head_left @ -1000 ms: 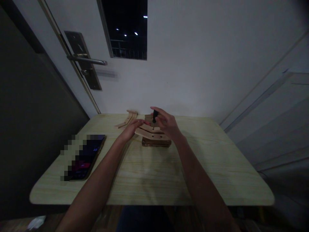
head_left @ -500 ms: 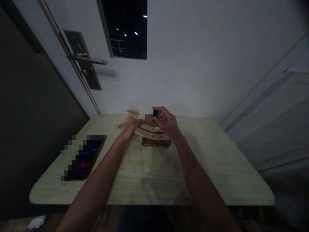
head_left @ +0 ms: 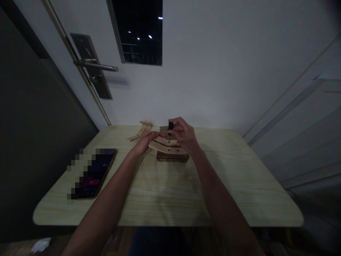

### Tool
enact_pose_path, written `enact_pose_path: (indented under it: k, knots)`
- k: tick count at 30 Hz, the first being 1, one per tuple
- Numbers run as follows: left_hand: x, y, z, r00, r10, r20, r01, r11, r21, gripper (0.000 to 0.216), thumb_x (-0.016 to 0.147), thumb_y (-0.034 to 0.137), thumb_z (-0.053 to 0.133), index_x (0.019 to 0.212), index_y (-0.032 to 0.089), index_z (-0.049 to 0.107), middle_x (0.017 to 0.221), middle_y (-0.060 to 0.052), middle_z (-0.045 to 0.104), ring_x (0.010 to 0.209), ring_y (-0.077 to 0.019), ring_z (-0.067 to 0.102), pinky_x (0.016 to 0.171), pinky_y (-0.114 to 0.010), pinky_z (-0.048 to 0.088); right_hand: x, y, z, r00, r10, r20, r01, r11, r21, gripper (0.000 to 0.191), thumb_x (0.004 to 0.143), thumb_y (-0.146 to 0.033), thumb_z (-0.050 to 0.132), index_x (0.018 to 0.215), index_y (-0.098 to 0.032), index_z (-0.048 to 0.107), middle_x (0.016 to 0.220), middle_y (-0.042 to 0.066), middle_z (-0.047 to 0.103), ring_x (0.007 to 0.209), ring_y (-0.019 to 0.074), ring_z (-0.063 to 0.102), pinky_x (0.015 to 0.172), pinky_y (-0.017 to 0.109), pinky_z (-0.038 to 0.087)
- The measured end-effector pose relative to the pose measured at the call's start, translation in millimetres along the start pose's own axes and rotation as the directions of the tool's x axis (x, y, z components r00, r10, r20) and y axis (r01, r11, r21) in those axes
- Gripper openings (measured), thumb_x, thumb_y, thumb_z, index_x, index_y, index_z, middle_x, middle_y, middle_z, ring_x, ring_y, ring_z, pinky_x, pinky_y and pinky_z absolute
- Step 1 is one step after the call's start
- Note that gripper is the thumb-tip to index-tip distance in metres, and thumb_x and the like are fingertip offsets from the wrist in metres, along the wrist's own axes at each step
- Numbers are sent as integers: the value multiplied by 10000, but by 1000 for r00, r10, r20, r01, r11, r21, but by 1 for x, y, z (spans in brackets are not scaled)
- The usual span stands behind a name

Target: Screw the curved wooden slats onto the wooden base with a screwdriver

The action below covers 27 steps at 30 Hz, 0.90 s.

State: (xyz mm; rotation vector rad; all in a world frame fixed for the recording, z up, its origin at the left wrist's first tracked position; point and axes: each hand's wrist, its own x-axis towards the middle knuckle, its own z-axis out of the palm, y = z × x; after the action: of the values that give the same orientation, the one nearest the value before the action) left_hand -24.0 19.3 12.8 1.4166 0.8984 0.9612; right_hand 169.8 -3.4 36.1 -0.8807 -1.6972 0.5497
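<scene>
Two bent, pale wooden strips (head_left: 167,147) with dark holes or screw heads lie over a brown cardboard-like block (head_left: 173,157). My left hand (head_left: 147,140) grips the strips at their left end, its fingers reaching over the far edge. In my right hand (head_left: 185,133), thumb and fingers pinch the black handle of a screwdriver (head_left: 171,127). The tool stands nearly upright, its thin shaft meeting the farther strip. Exactly what lies under my left fingers is hidden.
Behind my left hand lies another bent wooden piece (head_left: 144,131) with holes. A phone or tablet (head_left: 97,174) rests on the left of the light wood-grain table (head_left: 160,199). A white door with a metal handle (head_left: 98,66) rises directly behind the table.
The black handle and my right fingers have shifted very slightly. My left hand and the wooden strips keep their places.
</scene>
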Motion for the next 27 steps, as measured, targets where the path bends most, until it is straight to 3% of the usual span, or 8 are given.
enact_pose_path:
  k: [3,8,16,23,27]
  knots:
    - [0,1,1,1000,-4,-9,4,1000,-4,272,747,332,596,879,127,715,829,-79,735,735,-191,639,702,-288,447,0,0,0,1000,7,-29,-8,1000,-1,333,806,-350,691,1110,-255,595,856,-8,669,723,135,673,696,288,595]
    - [1,0,1,1000,9,-16,-9,1000,18,269,747,332,585,866,129,715,814,-82,738,746,-199,641,714,-292,451,-1,0,0,999,-37,-1,37,998,52,325,853,-386,613,1142,-244,569,1107,50,668,948,164,687,912,379,582]
    - [1,1,0,1000,17,-5,-17,1000,16,281,748,343,590,861,123,723,807,-79,737,773,-206,646,744,-297,456,-2,1,0,999,-33,18,33,999,3,328,859,-307,612,1181,-267,565,885,7,665,844,160,674,815,333,588]
    - [1,2,0,1000,27,-9,-27,999,22,251,744,313,584,855,136,723,848,-86,743,765,-200,645,734,-298,455,0,1,-4,993,-86,85,94,991,-93,308,884,-292,577,1190,-296,609,1187,24,664,962,163,640,838,314,568]
    - [1,-1,0,1000,20,-11,-20,1000,-6,260,743,319,597,866,131,727,860,-88,747,763,-200,652,730,-298,464,-1,2,-5,991,-87,98,93,994,-58,414,899,-330,560,1311,-291,559,1300,41,632,1064,184,635,937,364,544]
